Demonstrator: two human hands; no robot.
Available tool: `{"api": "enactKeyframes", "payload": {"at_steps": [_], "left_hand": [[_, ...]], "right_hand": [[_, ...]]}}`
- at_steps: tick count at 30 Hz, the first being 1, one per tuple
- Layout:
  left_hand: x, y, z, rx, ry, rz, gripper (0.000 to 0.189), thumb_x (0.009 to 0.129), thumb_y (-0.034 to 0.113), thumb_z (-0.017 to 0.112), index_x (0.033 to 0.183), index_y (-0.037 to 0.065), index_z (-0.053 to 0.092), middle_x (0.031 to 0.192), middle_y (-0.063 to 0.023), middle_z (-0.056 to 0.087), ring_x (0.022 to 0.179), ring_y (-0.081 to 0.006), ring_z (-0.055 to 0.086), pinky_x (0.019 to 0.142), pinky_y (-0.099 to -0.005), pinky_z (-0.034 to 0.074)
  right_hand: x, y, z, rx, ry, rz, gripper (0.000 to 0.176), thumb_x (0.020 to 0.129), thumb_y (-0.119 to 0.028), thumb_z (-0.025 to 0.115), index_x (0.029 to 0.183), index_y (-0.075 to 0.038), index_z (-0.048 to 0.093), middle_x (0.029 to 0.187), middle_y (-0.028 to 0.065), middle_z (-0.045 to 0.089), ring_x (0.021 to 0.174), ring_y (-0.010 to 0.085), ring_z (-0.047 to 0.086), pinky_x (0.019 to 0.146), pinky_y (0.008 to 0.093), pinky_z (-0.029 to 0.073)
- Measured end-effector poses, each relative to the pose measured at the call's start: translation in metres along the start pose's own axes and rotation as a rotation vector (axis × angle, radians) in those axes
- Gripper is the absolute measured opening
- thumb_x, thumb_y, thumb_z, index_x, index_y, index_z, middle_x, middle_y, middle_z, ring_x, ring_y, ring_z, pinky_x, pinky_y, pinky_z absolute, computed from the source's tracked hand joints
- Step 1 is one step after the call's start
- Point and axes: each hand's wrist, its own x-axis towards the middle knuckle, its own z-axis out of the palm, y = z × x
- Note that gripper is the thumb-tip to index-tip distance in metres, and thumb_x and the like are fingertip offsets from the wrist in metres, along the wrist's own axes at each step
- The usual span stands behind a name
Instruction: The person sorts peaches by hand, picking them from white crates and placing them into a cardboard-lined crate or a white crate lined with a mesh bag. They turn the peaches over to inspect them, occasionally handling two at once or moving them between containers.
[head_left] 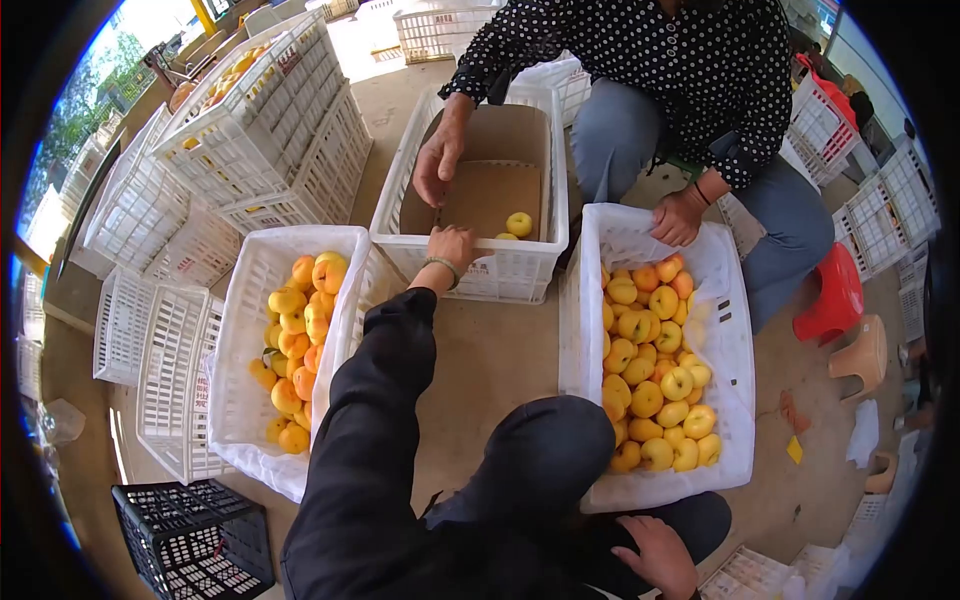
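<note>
Daylight glares in at upper left, bleaching the floor [357,58] there; shapes bow toward the frame's black, rounded edges.

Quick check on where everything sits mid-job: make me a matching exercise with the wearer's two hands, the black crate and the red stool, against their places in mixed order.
Things:
1. Left hand
2. Right hand
3. Black crate
4. Red stool

Places:
A. On the floor at the picture's lower left
B. By the wearer's own dark trousers
C. At the near rim of the cardboard-lined middle crate
D. Beside the other person's blue-grey trousers, at the picture's right

Pairs: 1-C, 2-B, 3-A, 4-D
</note>
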Motion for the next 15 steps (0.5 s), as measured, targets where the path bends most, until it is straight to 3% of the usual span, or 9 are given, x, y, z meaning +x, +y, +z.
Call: {"api": "enactKeyframes", "payload": {"at_steps": [3, 4, 7, 10, 15], "left_hand": [[-0.026, 0.026, -0.021, -0.026, -0.126, 0.038, 0.045, 0.078, 0.053, 0.059, 0.081, 0.009, 0.067, 0.078, -0.0083, 0.067, 0.079, -0.0258, 0.064, 0.072, -0.0389, 0.046], [-0.039, 0.033, -0.021, -0.054, -0.063, 0.095, 0.043, 0.078, 0.052, 0.06, 0.079, 0.009, 0.066, 0.076, -0.0098, 0.066, 0.076, -0.0272, 0.064, 0.07, -0.0377, 0.046], [-0.074, 0.053, -0.029, -0.077, -0.183, 0.108, 0.042, 0.078, 0.05, 0.061, 0.078, 0.008, 0.066, 0.076, -0.0103, 0.066, 0.076, -0.0275, 0.063, 0.07, -0.0371, 0.046], [-0.112, 0.054, -0.036, -0.149, -0.14, 0.223, 0.041, 0.079, 0.047, 0.062, 0.07, 0.007, 0.059, 0.07, -0.0101, 0.062, 0.072, -0.0301, 0.062, 0.065, -0.0401, 0.047], [-0.17, 0.048, -0.048, -0.138, -0.2, 0.277, 0.033, 0.076, 0.04, 0.066, 0.073, 0.008, 0.058, 0.072, -0.0061, 0.061, 0.074, -0.0245, 0.061, 0.067, -0.0365, 0.045]], "right_hand": [[0.007, 0.002, 0.004, -0.047, 0.011, 0.003, 0.045, 0.073, -0.021, 0.069, 0.113, -0.005, 0.055, 0.101, 0.0162, 0.058, 0.095, 0.0342, 0.055, 0.083, 0.0403, 0.044], [0.01, 0.002, 0.005, -0.036, 0.008, 0.007, 0.045, 0.073, -0.021, 0.069, 0.113, -0.005, 0.055, 0.101, 0.0162, 0.058, 0.095, 0.0342, 0.055, 0.083, 0.0403, 0.044], [0.018, -0.002, -0.001, -0.057, 0.004, -0.021, 0.044, 0.074, -0.021, 0.069, 0.113, -0.006, 0.055, 0.103, 0.0154, 0.057, 0.094, 0.0339, 0.055, 0.082, 0.0398, 0.045], [0.017, 0.007, 0.003, -0.085, 0.039, -0.048, 0.043, 0.074, -0.02, 0.069, 0.112, -0.005, 0.055, 0.1, 0.0133, 0.056, 0.093, 0.0314, 0.055, 0.081, 0.0394, 0.044], [0.008, 0.012, 0.011, -0.064, 0.077, 0.025, 0.04, 0.075, -0.021, 0.068, 0.11, -0.007, 0.055, 0.098, 0.012, 0.056, 0.092, 0.0297, 0.055, 0.082, 0.0391, 0.044]]}}
